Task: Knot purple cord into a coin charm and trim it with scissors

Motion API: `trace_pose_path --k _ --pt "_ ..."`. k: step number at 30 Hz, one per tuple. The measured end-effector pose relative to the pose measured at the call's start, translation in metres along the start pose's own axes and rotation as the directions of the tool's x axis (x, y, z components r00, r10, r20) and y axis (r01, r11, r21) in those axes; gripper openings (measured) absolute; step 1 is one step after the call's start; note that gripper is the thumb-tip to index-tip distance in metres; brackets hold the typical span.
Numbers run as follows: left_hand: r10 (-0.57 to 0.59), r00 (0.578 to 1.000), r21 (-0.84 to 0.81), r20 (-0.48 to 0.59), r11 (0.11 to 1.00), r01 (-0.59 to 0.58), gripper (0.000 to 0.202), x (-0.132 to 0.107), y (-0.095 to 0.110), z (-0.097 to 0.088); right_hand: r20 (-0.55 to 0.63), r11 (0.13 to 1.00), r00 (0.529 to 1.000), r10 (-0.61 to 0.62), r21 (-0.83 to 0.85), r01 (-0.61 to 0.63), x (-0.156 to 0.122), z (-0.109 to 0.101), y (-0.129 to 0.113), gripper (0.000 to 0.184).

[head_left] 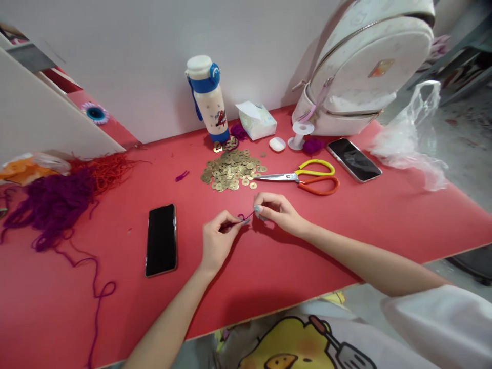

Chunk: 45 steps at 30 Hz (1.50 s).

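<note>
Toward the near side of the matte red tabletop (269, 277), the left hand (217, 241) pinches a thin purple cord (249, 216) between thumb and forefinger, a small loop at the fingertips. The right hand (280, 212), at its two o'clock, nips the same cord, which spans the narrow gap between them. The step in hand looks like working that loop; the next move seems to call for steady tension and fine fingertip control. Just short of twelve o'clock from the hands spreads a pile of brass-coloured, round metal discs (230, 171). Nearly at two o'clock, steel scissors with yellow and orange handles (295, 177) point their blades at it, crowding the right hand's forward reach. A flat, black-screened phone (161, 241) lies between eight and nine, a tangled purple yarn heap (57, 202) farther off at nine.
</note>
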<state>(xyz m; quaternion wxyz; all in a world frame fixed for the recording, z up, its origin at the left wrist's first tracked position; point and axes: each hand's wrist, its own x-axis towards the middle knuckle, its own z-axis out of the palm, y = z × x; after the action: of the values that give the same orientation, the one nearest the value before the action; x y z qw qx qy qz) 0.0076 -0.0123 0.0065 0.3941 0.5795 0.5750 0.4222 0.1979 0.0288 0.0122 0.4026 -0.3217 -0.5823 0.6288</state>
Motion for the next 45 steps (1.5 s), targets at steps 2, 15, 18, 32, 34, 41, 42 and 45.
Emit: trace_pose_path --k 2,15,18,32,34,41,42,45 --pt "-0.021 1.000 -0.021 -0.001 1.000 0.021 0.022 0.001 -0.001 0.000 -0.036 0.999 0.999 -0.014 0.043 0.016 0.001 -0.003 0.000 0.040" --pt "-0.087 0.996 -0.083 -0.014 0.993 0.085 0.010 0.004 0.004 -0.001 -0.176 0.676 0.817 -0.548 -0.668 0.310 0.002 -0.005 0.006 0.012" --pt "-0.142 0.989 -0.167 -0.051 0.977 0.131 0.012 0.005 0.004 -0.001 -0.042 0.586 0.837 -0.545 -0.733 0.345 -0.002 -0.002 0.008 0.018" --pt "-0.238 0.966 -0.362 -0.106 0.914 0.185 0.022 0.008 0.000 0.000 0.052 0.659 0.954 -0.296 -0.711 0.243 -0.005 0.017 0.022 0.037" --pt "-0.225 0.969 -0.333 -0.100 0.925 0.180 0.021 0.007 0.001 0.000 0.063 0.716 0.960 -0.271 -0.654 0.245 -0.005 0.018 0.022 0.027" --pt "-0.229 0.969 -0.252 -0.090 0.947 0.200 0.020 0.011 -0.002 -0.002 0.093 0.791 0.959 -0.268 -0.547 0.274 -0.008 0.020 0.020 0.008" --pt "-0.203 0.976 -0.200 -0.078 0.962 0.184 0.019 0.012 -0.003 -0.003 0.093 0.782 0.955 -0.280 -0.555 0.283 -0.008 0.019 0.019 0.009" --pt "0.023 1.000 0.034 -0.002 0.999 -0.023 0.012 0.012 -0.003 -0.007 0.089 0.743 0.941 -0.326 -0.592 0.313 -0.007 0.014 0.017 0.012"
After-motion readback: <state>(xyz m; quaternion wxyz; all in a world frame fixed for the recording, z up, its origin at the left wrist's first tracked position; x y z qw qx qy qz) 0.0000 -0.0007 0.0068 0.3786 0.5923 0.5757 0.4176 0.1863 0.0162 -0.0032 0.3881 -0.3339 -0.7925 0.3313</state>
